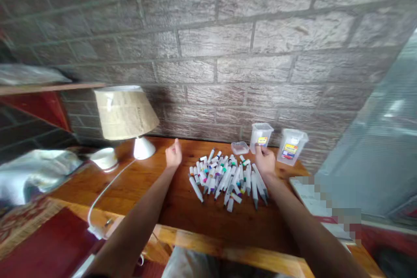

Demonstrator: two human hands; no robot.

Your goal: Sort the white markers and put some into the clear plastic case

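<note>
A pile of several white markers (224,176) with coloured caps lies on the wooden table (146,191). My left hand (173,154) hovers left of the pile, fingers loosely curled, holding nothing that I can see. My right hand (264,160) is at the pile's right end, just in front of a clear plastic container (260,137); its fingers bend down toward the markers, and whether they grip one is unclear. A second clear container (292,146) with a label stands further right. A small clear lid (239,147) lies beside the first container.
A table lamp (125,115) with a beige shade stands at the back left, its white cord (104,191) running to the front edge. A brick wall (215,52) backs the table. A white round object (104,157) sits left of the lamp. Papers (309,200) lie at right.
</note>
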